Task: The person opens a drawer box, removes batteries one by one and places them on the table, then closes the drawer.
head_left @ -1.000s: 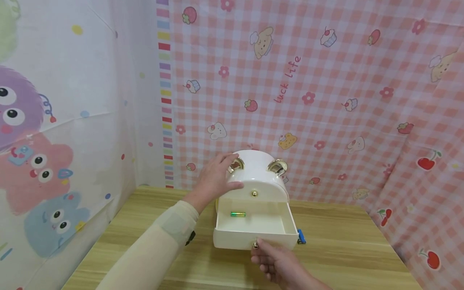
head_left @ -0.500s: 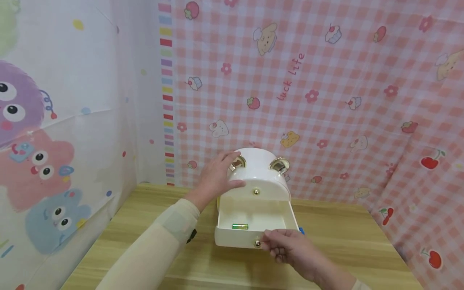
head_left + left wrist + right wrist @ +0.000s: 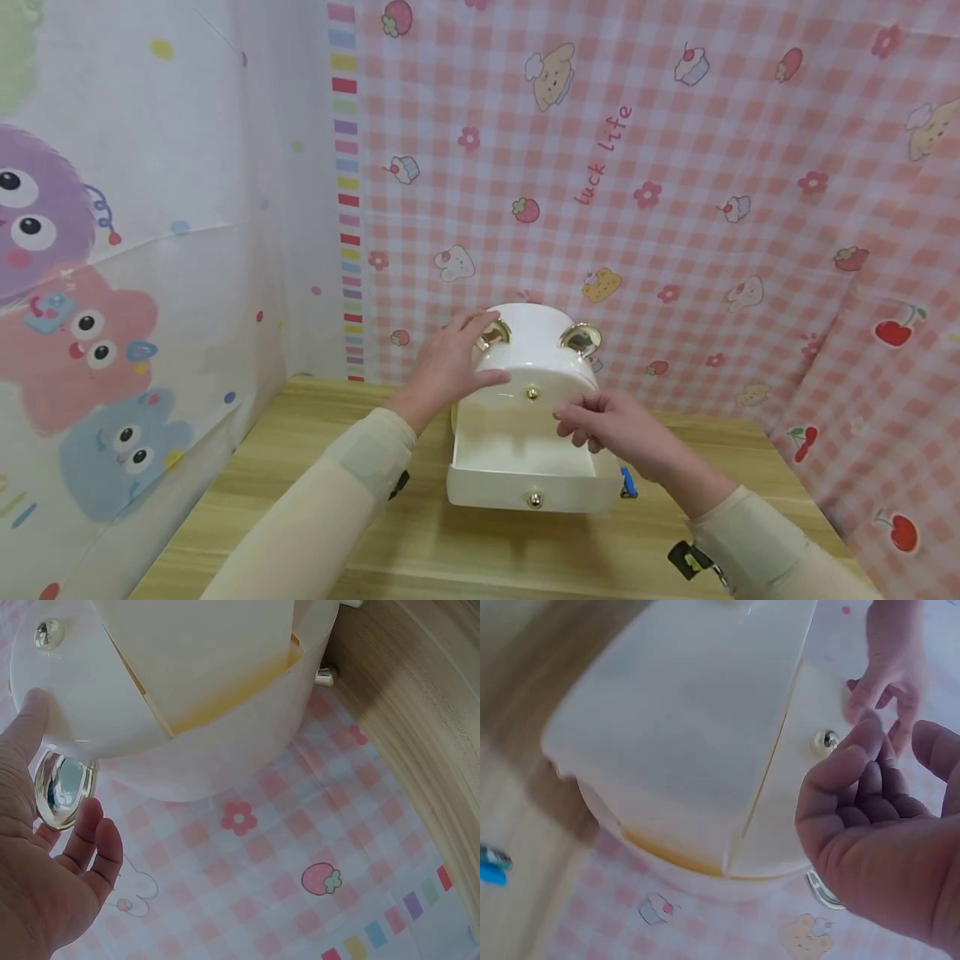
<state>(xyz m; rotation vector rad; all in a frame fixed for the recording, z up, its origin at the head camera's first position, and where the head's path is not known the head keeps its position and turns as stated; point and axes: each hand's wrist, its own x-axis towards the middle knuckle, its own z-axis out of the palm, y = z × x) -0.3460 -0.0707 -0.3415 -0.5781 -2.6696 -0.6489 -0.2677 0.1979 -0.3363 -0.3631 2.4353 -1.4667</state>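
Observation:
A white storage box (image 3: 534,333) with gold ear-shaped fittings has its lower drawer (image 3: 491,490) pulled out, with a gold knob (image 3: 535,500) on the front. At the box's left ear (image 3: 65,787), my left hand (image 3: 450,367) grips, its thumb on the white front and fingers about the ear. Over the right side of the drawer, apart from the knob, hovers my right hand (image 3: 603,425). Its fingers (image 3: 847,772) are loosely curled, and nothing shows between them. The drawer floor just behind its front panel is hidden, and no green cylinder is visible now.
A small blue object (image 3: 628,482) lies on the wooden table (image 3: 300,467), right of the drawer. Behind the box hangs a pink checked cloth (image 3: 675,208), close to its back. A printed white cloth (image 3: 225,167) closes off the left side.
My right hand has let go of the drawer knob and risen over the drawer's right side. The small green cylinder rolled towards the drawer front and is out of sight. My left hand stays.

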